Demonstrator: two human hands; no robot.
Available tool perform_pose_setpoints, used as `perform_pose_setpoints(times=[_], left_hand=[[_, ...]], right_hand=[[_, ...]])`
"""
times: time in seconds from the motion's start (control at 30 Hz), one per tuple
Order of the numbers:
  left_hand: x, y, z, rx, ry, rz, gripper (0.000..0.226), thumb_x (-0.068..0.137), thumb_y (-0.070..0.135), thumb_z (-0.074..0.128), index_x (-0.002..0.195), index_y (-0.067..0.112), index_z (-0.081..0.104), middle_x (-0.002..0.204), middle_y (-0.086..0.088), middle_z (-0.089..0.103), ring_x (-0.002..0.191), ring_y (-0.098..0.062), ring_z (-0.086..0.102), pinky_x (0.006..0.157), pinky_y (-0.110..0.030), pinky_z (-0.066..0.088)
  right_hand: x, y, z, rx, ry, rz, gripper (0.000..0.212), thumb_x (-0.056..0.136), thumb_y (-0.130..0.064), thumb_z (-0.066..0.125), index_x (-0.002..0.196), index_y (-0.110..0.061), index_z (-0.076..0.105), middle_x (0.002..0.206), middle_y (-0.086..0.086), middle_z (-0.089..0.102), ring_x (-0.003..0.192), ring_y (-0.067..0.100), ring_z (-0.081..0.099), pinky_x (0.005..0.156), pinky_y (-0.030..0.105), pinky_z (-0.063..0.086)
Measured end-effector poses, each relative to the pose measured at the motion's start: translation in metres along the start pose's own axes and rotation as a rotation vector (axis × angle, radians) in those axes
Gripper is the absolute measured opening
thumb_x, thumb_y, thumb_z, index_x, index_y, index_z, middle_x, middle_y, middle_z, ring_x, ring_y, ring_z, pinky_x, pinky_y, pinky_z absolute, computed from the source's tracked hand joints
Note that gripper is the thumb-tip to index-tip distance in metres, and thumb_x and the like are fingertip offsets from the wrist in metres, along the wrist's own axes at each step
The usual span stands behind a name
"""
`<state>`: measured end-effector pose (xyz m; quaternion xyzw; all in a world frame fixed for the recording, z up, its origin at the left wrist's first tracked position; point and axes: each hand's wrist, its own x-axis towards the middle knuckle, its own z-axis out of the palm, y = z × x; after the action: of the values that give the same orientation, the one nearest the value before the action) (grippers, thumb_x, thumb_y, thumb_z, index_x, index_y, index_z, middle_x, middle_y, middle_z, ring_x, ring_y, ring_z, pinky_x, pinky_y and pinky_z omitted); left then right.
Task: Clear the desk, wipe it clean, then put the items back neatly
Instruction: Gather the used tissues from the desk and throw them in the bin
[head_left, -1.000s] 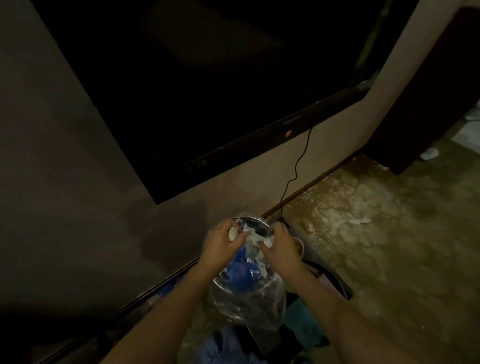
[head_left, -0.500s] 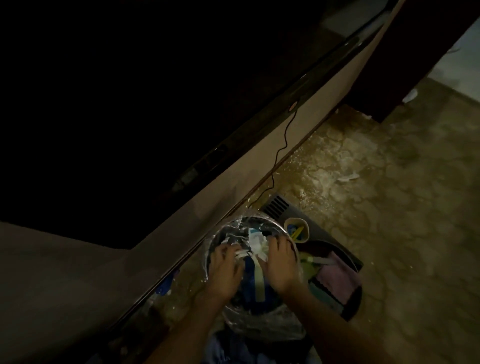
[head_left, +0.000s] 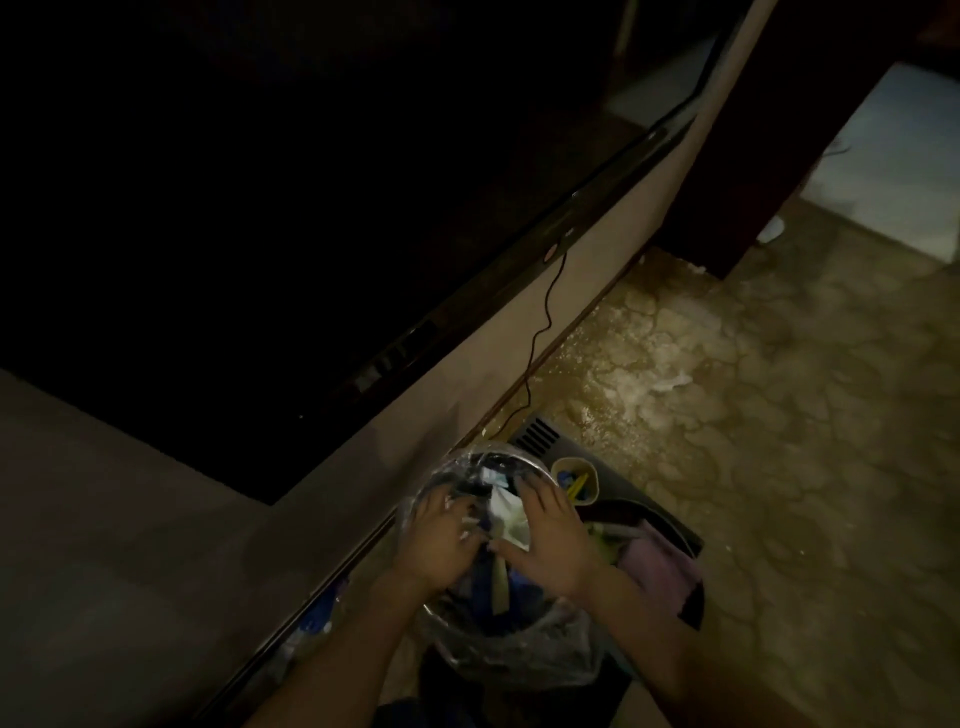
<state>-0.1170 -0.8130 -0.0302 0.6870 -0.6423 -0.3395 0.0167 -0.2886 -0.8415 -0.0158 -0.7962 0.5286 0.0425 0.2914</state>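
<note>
Dim light covers a mottled tan stone floor (head_left: 779, 441) beside a beige wall (head_left: 156, 519), where a large black screen (head_left: 260, 208) hangs with a thin black cable (head_left: 540, 322) trailing down from its lower edge. Down by the wall stands a round bin lined with a clear crinkled plastic bag (head_left: 514, 654), its mouth facing up at the camera. Both hands are inside the mouth. The left hand (head_left: 436, 540) is curled around crumpled white paper scraps (head_left: 467, 522), pressing them down. The right hand (head_left: 550, 535) lies flat with fingers spread over a pale folded wrapper (head_left: 506, 512) whose long axis runs from the wall toward the person. Blue material deeper in the bin is too dark to identify. Just to the right, a dark tray (head_left: 670, 530) holds a round beige cup of pens (head_left: 574, 480) and what may be a pink cloth (head_left: 657, 566); its near edge is hidden behind the right forearm.
</note>
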Motion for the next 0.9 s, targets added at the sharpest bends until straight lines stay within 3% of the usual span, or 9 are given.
perform_pose_setpoints(times=[0.1,0.17,0.33,0.5,0.67,0.9], left_hand=[[-0.009,0.013,-0.023,-0.041,0.090,-0.001,0.057,0.085,0.048,0.035,0.137,0.028,0.045,0.147,-0.001,0.033,0.136,-0.020,0.030,0.113,-0.035,0.025],[-0.020,0.024,-0.035,-0.027,0.141,0.007,0.043,0.092,0.037,0.046,0.134,0.026,0.048,0.141,-0.003,0.039,0.131,-0.021,0.034,0.109,-0.030,0.029],[-0.069,0.046,-0.038,0.063,0.248,-0.119,0.044,0.093,0.037,0.048,0.136,0.026,0.045,0.135,-0.005,0.043,0.126,-0.023,0.038,0.103,-0.030,0.034],[-0.147,0.063,-0.013,0.059,0.311,-0.306,0.047,0.090,0.042,0.053,0.131,0.020,0.049,0.132,-0.006,0.045,0.123,-0.025,0.041,0.101,-0.035,0.038],[-0.230,0.072,0.010,-0.018,0.417,-0.501,0.047,0.091,0.041,0.051,0.133,0.021,0.047,0.134,-0.005,0.045,0.124,-0.024,0.040,0.104,-0.036,0.036],[-0.363,0.064,0.038,-0.085,0.646,-0.758,0.047,0.093,0.039,0.051,0.135,0.020,0.045,0.136,-0.004,0.043,0.128,-0.023,0.037,0.105,-0.035,0.036]], right_hand=[[-0.013,-0.002,-0.028,0.037,0.067,-0.033,0.080,0.085,-0.065,0.042,0.146,-0.015,0.028,0.148,0.003,0.030,0.137,0.021,0.025,0.110,0.027,0.022],[-0.018,-0.001,-0.044,0.006,0.082,-0.079,0.063,0.091,-0.049,0.051,0.142,-0.016,0.034,0.139,0.003,0.037,0.131,0.020,0.033,0.105,0.027,0.029],[-0.038,0.000,-0.073,-0.100,0.037,-0.200,0.056,0.091,-0.047,0.054,0.132,-0.012,0.039,0.129,0.006,0.040,0.123,0.022,0.036,0.099,0.030,0.036],[-0.076,-0.009,-0.077,-0.207,-0.034,-0.377,0.061,0.091,-0.042,0.055,0.139,-0.010,0.034,0.137,0.008,0.037,0.129,0.022,0.032,0.102,0.029,0.031],[-0.123,-0.051,-0.070,-0.293,-0.067,-0.583,0.060,0.093,-0.039,0.054,0.139,-0.007,0.034,0.142,0.011,0.035,0.132,0.026,0.030,0.107,0.033,0.028],[-0.195,-0.133,-0.026,-0.423,-0.116,-0.852,0.057,0.091,-0.041,0.057,0.136,-0.011,0.039,0.135,0.008,0.041,0.128,0.025,0.034,0.104,0.034,0.034]])
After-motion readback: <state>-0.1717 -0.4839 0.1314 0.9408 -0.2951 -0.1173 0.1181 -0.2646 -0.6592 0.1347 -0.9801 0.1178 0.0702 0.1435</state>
